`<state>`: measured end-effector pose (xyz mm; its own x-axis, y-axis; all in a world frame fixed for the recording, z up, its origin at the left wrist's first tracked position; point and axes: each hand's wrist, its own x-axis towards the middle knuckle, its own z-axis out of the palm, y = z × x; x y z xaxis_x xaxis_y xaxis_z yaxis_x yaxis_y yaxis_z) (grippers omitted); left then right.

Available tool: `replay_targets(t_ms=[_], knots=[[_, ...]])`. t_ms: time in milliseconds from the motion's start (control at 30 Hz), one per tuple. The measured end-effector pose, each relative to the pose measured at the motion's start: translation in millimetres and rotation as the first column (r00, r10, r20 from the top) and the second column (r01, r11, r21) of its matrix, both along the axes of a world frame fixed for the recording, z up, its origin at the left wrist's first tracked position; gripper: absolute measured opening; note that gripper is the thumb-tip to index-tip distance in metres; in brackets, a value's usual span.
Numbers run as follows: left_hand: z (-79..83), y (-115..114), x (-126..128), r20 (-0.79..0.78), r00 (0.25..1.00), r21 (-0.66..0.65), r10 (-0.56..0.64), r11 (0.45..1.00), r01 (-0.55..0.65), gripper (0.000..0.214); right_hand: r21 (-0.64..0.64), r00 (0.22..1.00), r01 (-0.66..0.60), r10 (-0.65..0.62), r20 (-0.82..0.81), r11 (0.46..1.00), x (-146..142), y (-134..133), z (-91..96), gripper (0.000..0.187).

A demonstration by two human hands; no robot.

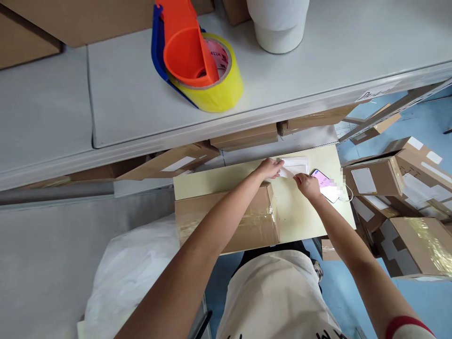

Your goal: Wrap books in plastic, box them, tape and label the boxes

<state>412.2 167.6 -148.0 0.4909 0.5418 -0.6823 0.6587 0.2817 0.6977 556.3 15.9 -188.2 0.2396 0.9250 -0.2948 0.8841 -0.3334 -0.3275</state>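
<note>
Over the pale yellow board [300, 212], my left hand [270, 168] is closed on the left edge of some white paper sheets [295, 165]. My right hand [306, 185] pinches the near edge of the same paper with thumb and fingers. Just right of that hand lies a smartphone [325, 184] with its screen lit and a white cable at its end. A taped cardboard box [243, 226] rests on the board below my left forearm, which covers part of it.
A grey shelf [335, 56] crosses above the board, bearing an orange tape dispenser [190, 56] with yellow tape and a white container [280, 23]. Cardboard boxes [416, 240] are piled on the blue floor at right. A white plastic bag [137, 268] bulges at left.
</note>
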Motion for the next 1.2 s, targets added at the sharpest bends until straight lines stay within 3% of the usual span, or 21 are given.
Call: replay_targets(t_ms=[133,233,400,500,600,700,767,800,867,933,1000,1067,1133,1200], knots=[[21.6,-2,5,0.102,0.992,-0.241,0.069,0.970,-0.042,0.046,0.098,1.000,0.015,-0.013,-0.017,0.995,4,0,5.1,0.039],[32.2,-5,7,0.169,0.984,-0.273,0.050,0.962,-0.002,0.047,0.142,1.000,-0.029,0.029,0.005,0.989,6,2,10.8,0.049],[37.6,-12,4,0.241,0.970,-0.124,-0.024,0.991,0.056,0.074,0.075,0.983,-0.182,0.181,0.016,0.981,11,10,27.4,0.057],[32.9,-14,-1,0.214,0.974,-0.101,-0.079,0.990,0.103,0.056,0.059,0.957,-0.287,0.289,-0.026,0.956,17,12,41.1,0.051],[25.6,-14,-2,0.158,0.977,-0.004,-0.140,0.990,0.143,0.041,0.099,0.936,-0.352,0.352,0.018,0.931,18,7,54.3,0.032],[27.1,-17,0,0.086,0.990,0.242,-0.115,0.966,0.091,0.050,0.223,0.961,-0.263,0.234,0.148,0.939,12,0,62.2,0.028],[38.1,-20,1,0.069,0.998,0.384,-0.011,0.923,-0.017,0.056,0.321,0.980,-0.127,0.067,0.190,0.939,6,-3,62.8,0.032],[46.7,-22,2,0.070,0.997,0.396,0.034,0.916,-0.059,0.055,0.352,0.982,-0.065,-0.003,0.188,0.934,3,-4,61.6,0.032],[68.4,-23,0,0.084,0.993,0.249,0.080,0.963,-0.098,0.052,0.374,0.986,-0.009,-0.054,0.160,0.927,-4,-1,57.1,0.030],[92.2,-22,-4,0.116,0.988,-0.025,0.098,0.995,-0.095,0.060,0.384,0.991,-0.065,0.014,0.134,0.921,-10,5,51.3,0.027],[113.3,-18,-9,0.147,0.984,-0.213,0.104,0.974,-0.072,0.064,0.435,0.977,-0.207,0.161,0.140,0.876,-17,14,46.2,0.024],[127.6,-14,-14,0.121,0.990,-0.222,0.074,0.974,-0.046,0.057,0.507,0.931,-0.364,0.316,0.182,0.781,-24,22,43.1,0.024],[133.2,-10,-17,0.044,0.999,-0.090,0.021,0.996,-0.017,0.039,0.551,0.870,-0.485,0.439,0.224,0.679,-31,27,42.3,0.028],[131.6,-7,-19,-0.033,0.999,0.112,-0.025,0.993,0.028,0.024,0.553,0.819,-0.552,0.530,0.219,0.624,-37,30,43.2,0.034]])
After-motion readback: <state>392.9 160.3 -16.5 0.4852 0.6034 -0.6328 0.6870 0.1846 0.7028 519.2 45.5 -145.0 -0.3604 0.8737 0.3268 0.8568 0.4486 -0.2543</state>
